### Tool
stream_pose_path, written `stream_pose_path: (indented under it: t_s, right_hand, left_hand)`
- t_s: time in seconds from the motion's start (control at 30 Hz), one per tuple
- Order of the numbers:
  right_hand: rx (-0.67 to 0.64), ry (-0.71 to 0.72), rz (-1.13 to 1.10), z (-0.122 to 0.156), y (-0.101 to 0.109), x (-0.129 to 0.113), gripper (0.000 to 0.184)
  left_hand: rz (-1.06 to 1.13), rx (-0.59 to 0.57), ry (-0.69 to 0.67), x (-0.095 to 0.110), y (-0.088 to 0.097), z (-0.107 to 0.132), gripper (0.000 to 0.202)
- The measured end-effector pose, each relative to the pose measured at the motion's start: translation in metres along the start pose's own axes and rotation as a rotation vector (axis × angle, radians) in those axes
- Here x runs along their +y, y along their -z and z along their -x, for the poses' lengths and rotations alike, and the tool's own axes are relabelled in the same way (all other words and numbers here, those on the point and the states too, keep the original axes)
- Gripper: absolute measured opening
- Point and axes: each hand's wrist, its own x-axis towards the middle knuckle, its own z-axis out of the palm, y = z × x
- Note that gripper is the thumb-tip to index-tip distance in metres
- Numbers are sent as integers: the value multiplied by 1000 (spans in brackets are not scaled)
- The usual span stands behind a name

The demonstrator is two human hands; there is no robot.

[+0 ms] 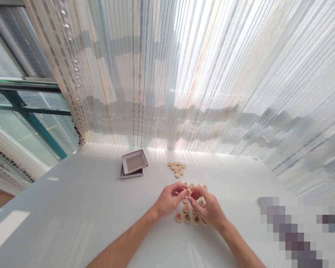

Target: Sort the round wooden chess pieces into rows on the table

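Observation:
Between the fingertips of both my hands is a round Chinese chess piece (188,192) with a red character, tilted toward me. My left hand (171,199) pinches it from the left, and my right hand (208,206) has thumb and fingers curled against its right side. Around and below them on the table lie more Chinese chess pieces, face up in rough rows. In the nearest row are a red-marked piece (179,217) and black-marked pieces (187,218), (196,219). My right hand partly covers several pieces, among them one with a black character (201,201).
Several plain-side-up discs (176,170) sit grouped farther back on the white table (86,208). An open shallow box (135,162) rests on another tray to their left. A strip curtain (167,93) hangs behind. At the right, an area is pixelated.

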Motion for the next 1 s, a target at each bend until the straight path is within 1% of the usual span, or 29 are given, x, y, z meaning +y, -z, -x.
stream_pose_path:
  t_s: [0.17,0.3,0.5,0.67,0.77,1.0]
  right_hand:
    - [0,1,-1,0,0,0,15]
    - [-10,2,8,-1,1,-3,15]
    - [-17,-14,8,-2,2,-6,18]
    - [-7,-8,11,-1,2,-5,19]
    - [-23,-22,-1,-1,1,-5,19]
    - [-41,-35,-6,-1,1,-5,22]
  left_hand:
    - [36,-25,19,2,0,0,34]
    - [21,-36,12,0,0,0,35]
    - [-78,-49,-42,4,1,2,30]
    - [-220,-25,-145,12,-2,6,32]
    - [-260,-10,-190,13,-2,6,31]
    - [-274,-28,-175,12,-1,7,31]
